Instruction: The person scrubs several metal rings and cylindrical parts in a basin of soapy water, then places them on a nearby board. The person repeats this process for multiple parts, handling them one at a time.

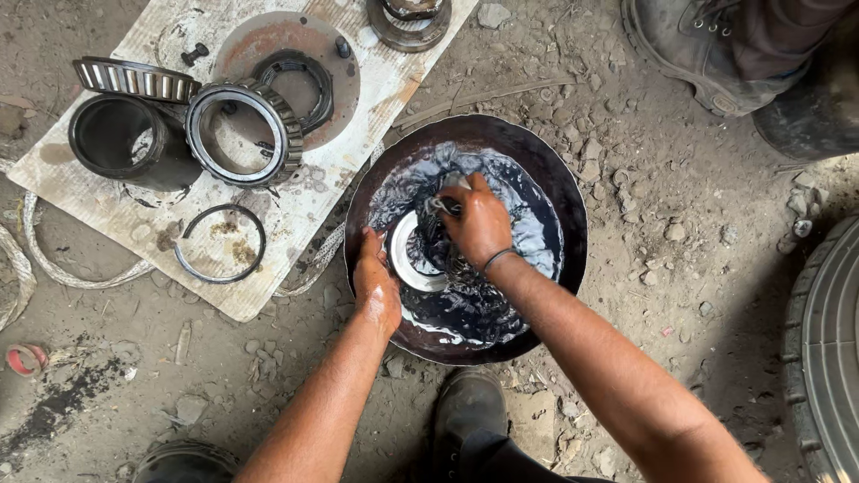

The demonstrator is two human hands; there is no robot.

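Now metal ring (404, 259) under both hands' fingers (465, 199), in basin (564, 206)

1 pale board (295, 201) on the dirt ground (680, 206), upper left, carrying:
- 1 tapered roller bearing (134, 79), lying at the board's far left edge.
- 1 dark cylindrical sleeve (125, 141), just below it, at the left corner.
- 1 large roller bearing ring (246, 134), mid-board, touching the sleeve.
- 1 rusty round plate (291, 40) near the top edge, with 1 dark ring (295, 79) on it.
- 1 small bolt (193, 54), left of the plate.
- 1 thin split ring (219, 243), near the lower edge.
- 1 round metal part (409, 22), at the top right corner.

Off the board: pale rope (54, 259) at its left; 1 tyre (828, 358), right edge; another person's boot (693, 54), top right.
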